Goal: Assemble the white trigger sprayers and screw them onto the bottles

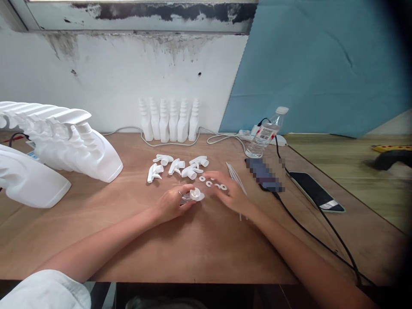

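My left hand (172,204) is closed around a white trigger spray head (195,194), its round collar opening facing up. Over a small group of flat white ring washers (209,184) reaches my right hand (232,194), fingers apart and slightly bent. Some washers are partly covered by those fingers; I see nothing gripped there. Several more white spray heads (175,166) lie loose on the table just beyond my hands. Thin white dip tubes (235,177) lie beside my right hand, partly hidden under the wrist.
Small white bottles (174,122) stand in a row by the wall. Larger white bottles (107,159) lie at the left. Right of my hands are a phone (264,174), a second dark device (317,191), black cables (305,234) and a water bottle (264,135) near a power strip (281,140).
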{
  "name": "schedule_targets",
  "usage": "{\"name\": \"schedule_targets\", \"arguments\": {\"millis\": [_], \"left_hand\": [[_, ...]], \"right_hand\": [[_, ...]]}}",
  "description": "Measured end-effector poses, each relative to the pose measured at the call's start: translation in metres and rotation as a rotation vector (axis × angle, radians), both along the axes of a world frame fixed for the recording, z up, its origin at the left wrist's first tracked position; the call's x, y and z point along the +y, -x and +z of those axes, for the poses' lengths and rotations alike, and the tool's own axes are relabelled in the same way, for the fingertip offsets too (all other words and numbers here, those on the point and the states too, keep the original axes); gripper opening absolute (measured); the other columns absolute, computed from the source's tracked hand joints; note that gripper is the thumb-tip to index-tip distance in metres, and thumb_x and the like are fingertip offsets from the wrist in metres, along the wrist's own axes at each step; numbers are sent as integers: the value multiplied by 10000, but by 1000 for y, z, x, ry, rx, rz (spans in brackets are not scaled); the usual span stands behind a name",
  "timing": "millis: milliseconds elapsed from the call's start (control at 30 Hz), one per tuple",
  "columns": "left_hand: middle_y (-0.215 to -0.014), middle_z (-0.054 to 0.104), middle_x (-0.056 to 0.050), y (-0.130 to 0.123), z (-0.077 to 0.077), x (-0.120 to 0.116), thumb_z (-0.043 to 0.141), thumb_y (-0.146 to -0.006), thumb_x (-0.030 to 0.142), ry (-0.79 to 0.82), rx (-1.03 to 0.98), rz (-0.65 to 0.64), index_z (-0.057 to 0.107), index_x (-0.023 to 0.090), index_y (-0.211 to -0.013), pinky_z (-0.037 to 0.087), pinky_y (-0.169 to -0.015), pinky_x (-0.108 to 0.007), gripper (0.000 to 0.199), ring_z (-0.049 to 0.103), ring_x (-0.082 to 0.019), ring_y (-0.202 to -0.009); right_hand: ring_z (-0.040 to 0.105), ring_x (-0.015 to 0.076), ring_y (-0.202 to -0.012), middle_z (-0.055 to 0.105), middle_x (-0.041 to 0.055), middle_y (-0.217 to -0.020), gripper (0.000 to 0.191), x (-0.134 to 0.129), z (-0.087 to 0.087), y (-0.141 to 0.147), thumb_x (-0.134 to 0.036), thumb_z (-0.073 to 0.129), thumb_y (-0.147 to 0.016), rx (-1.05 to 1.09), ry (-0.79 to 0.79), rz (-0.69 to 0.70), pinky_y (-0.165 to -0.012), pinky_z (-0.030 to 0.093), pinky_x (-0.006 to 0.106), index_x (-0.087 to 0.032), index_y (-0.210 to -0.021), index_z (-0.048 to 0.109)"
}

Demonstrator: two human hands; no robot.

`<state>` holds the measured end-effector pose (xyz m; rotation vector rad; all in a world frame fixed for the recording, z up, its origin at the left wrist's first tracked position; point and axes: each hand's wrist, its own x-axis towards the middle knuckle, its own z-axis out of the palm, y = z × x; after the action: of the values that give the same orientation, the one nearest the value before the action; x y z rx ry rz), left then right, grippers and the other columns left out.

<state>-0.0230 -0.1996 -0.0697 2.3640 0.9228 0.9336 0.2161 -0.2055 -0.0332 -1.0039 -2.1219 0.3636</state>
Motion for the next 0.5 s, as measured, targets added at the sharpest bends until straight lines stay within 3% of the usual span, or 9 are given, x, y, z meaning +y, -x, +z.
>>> {"name": "schedule_targets", "arguments": {"millis": [100,167,333,500], "left_hand": [[-1064,700,-56,0,3,-1,622,-862,288,10,33,3,532,233,-1164,537,-762,-303,319,686,-194,-899],[-1043,703,-61,0,3,0,617,-864,292,-16,35,-6,539,222,-1158,536,-765,-304,312,683,-198,-902],[-1061,699,-63,1,1,2,599,-874,300,-39,19,-24,542,216,-1152,530,-796,-301,297,676,-190,-922],[-1035,698,-60,1,4,0,596,-873,304,-6,21,-22,549,206,-1142,525,-799,-295,290,674,-188,-924]], "right_hand": [[683,243,-794,723,105,-869,183,15,5,-39,-228,506,-889,-243,7,-478,-749,500,349,-184,-920,680],[669,260,-699,710,113,-736,216,24,6,-65,-287,543,-863,-441,158,-680,-614,440,323,-186,-734,684],[594,176,-513,629,39,-519,267,32,6,-93,-335,577,-835,-508,598,-594,-518,354,260,-178,-625,626],[546,150,-478,560,17,-431,243,32,7,-83,-223,552,-778,-515,671,-641,-520,326,252,-174,-542,580]]}}
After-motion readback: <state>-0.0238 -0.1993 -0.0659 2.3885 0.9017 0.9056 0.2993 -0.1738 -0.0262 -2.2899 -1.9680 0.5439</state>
